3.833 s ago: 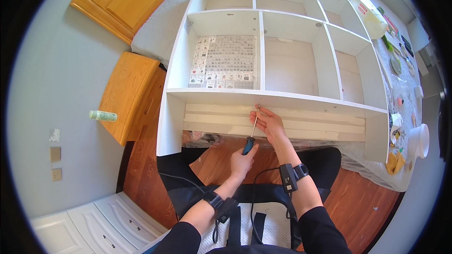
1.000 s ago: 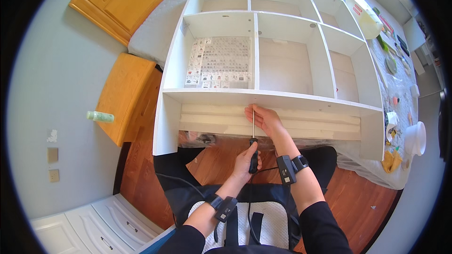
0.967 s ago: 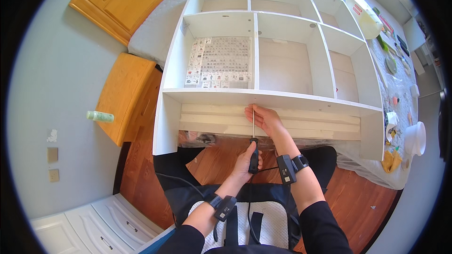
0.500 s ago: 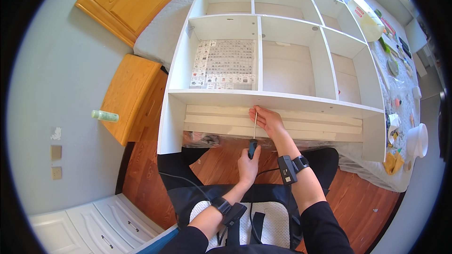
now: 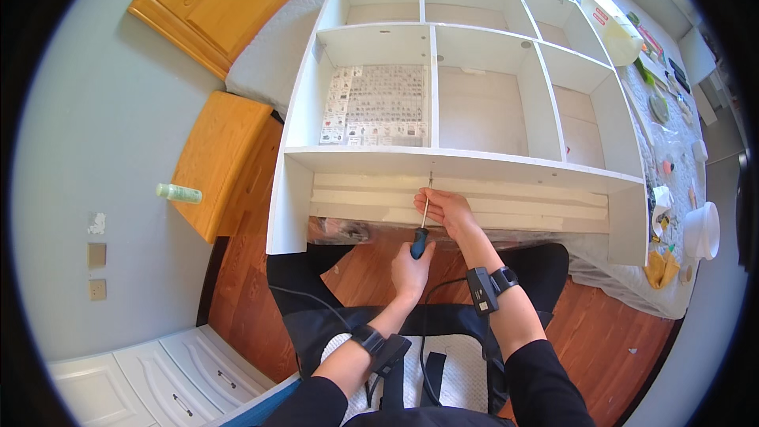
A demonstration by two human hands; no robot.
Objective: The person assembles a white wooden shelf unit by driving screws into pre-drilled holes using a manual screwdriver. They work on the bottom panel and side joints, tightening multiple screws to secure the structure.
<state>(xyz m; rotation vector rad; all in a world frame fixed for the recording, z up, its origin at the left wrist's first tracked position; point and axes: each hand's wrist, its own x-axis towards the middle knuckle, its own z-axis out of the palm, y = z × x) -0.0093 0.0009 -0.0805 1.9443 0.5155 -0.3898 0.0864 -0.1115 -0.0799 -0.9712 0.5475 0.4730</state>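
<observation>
My left hand (image 5: 411, 273) is closed round the blue handle of a screwdriver (image 5: 418, 244), whose metal shaft points up and away from me. My right hand (image 5: 447, 212) has its thumb and fingers closed round the shaft near its front end. Beyond the fingertips a thin metal piece reaches toward a hole in the white board of a shelf unit (image 5: 482, 160); whether it is a screw or the screwdriver's tip is too small to tell. The white unit lies on its back, divided into several compartments, with its lower end toward me.
A plastic-covered bed (image 5: 281, 39) carries the unit. On its right lie a white box (image 5: 613, 28), a white bowl (image 5: 700, 233), a yellow cloth (image 5: 661, 269) and small items. At left, a green bottle (image 5: 179, 193) lies on a wooden nightstand (image 5: 217, 158).
Both hands have drawn slightly back toward me with the screwdriver. The left hand has shifted a little left, and more of the metal beyond the right fingertips shows.
</observation>
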